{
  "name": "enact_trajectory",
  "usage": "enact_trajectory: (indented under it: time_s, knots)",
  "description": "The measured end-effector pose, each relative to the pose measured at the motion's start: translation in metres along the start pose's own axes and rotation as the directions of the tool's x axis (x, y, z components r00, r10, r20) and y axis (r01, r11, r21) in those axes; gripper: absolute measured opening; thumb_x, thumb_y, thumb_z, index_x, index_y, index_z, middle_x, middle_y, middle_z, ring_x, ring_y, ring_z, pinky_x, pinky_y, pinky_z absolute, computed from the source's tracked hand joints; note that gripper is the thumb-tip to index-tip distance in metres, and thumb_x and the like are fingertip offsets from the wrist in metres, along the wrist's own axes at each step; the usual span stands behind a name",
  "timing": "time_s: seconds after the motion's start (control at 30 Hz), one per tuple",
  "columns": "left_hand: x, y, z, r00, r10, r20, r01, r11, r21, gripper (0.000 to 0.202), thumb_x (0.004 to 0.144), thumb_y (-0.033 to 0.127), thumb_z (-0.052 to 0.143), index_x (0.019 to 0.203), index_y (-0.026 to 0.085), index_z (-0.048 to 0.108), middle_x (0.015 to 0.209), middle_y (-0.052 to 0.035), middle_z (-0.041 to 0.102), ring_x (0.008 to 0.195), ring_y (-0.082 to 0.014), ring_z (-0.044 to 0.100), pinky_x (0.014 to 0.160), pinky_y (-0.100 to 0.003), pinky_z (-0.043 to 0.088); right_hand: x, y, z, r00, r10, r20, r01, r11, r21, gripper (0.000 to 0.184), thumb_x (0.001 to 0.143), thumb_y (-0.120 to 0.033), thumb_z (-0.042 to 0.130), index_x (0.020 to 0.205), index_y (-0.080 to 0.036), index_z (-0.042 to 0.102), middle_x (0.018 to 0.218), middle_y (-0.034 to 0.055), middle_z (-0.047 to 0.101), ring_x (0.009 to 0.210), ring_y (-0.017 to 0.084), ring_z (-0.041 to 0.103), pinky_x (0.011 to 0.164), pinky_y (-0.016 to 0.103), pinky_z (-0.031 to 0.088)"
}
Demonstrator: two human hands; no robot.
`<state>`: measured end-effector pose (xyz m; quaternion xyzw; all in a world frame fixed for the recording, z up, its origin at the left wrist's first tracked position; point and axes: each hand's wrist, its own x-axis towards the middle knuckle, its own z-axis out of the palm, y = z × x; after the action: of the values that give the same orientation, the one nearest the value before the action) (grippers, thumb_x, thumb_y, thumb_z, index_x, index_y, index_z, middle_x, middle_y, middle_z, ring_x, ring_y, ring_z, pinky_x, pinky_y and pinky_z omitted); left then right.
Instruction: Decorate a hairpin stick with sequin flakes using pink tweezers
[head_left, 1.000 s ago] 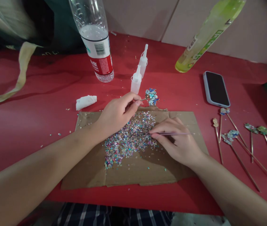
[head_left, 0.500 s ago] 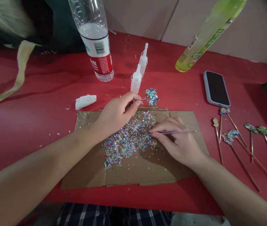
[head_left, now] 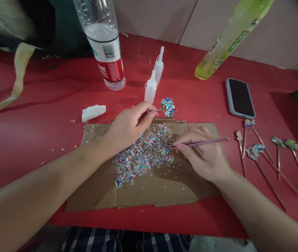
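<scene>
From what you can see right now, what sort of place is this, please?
Likely a small craft workspace: a red-covered table with glittery flakes on a cardboard sheet, small squeeze bottles, and decorated sticks laid side by side.

Dim light, soft shadows, warped edges

2 hands point(head_left: 129, 127), 2 squeeze bottles point(head_left: 150, 91), 2 large bottles point(head_left: 106, 56), 1 phone point(head_left: 239, 98)

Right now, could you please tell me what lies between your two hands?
In the head view, a scattered heap of glittery flakes lies on the cardboard between the left hand and the right hand.
</scene>
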<state>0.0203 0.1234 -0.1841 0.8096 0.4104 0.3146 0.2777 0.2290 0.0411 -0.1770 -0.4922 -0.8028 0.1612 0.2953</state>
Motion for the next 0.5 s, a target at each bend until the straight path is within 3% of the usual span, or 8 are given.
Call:
enact_trajectory:
  time_s: [0.2,0.33,0.5]
  knots:
    - [-0.0001,0.0002,0.0003,1.0,0.0,-0.008,0.0,1.0,0.011,0.018,0.095,0.03,0.043,0.096,0.02,0.058,0.061,0.0036,0.057,0.051,-0.0079,0.048,0.051,-0.024,0.035,-0.0007,0.0004,0.0004,0.999,-0.029,-0.017,0.029,0.999,-0.023,0.016,0.091,-0.023,0.051,0.078,-0.021,0.06,0.072,0.0002,0.068,0.07,0.016,0.059,0.074,0.038,0.035]
    - [-0.0001,0.0006,0.0,1.0,0.007,-0.009,-0.007,1.0,0.007,0.018,0.095,0.03,0.043,0.096,0.02,0.058,0.061,0.0034,0.057,0.053,-0.0081,0.05,0.052,-0.023,0.035,-0.0002,0.0,0.001,0.997,-0.066,0.037,0.067,0.998,-0.008,0.014,0.091,-0.024,0.052,0.079,-0.021,0.06,0.071,-0.0007,0.068,0.07,0.016,0.059,0.074,0.037,0.034]
    - [-0.0001,0.0,0.0005,1.0,0.0,-0.002,0.0,1.0,0.003,0.018,0.095,0.03,0.043,0.096,0.02,0.058,0.061,0.0035,0.057,0.053,-0.0082,0.05,0.052,-0.023,0.036,0.0004,-0.0007,0.0007,1.0,-0.02,-0.011,0.02,1.0,-0.015,0.016,0.092,-0.023,0.051,0.079,-0.021,0.06,0.073,-0.0004,0.069,0.071,0.016,0.06,0.075,0.037,0.034]
